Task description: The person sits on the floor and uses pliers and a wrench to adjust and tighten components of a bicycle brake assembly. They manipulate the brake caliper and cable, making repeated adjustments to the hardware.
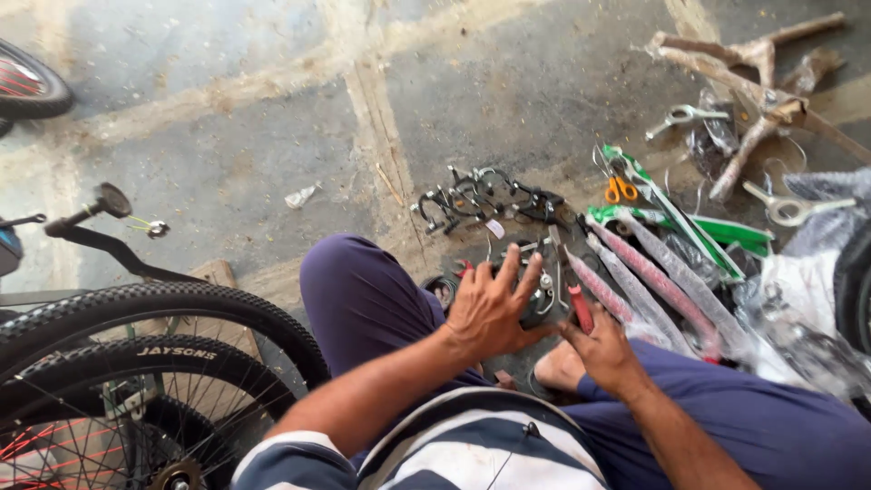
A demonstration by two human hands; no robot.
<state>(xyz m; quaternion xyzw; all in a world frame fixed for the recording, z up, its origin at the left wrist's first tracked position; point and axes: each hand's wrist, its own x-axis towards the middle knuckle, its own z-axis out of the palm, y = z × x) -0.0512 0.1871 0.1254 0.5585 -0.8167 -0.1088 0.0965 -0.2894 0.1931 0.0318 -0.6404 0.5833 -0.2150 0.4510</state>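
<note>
Fingers [508,272] splay over brake parts [544,295] beside wrapped mudguards [653,281].

Bicycle repair workshop: bicycle wheels [136,363], brake parts [481,201], spanners [787,209] on concrete floor [272,136].

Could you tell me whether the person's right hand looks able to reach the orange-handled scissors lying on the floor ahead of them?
Probably yes, with a stretch. The right hand holds a red-handled tool, so it isn't free. The orange-handled scissors lie uncovered beyond the wrapped pink parts, with nothing blocking from above.
</note>
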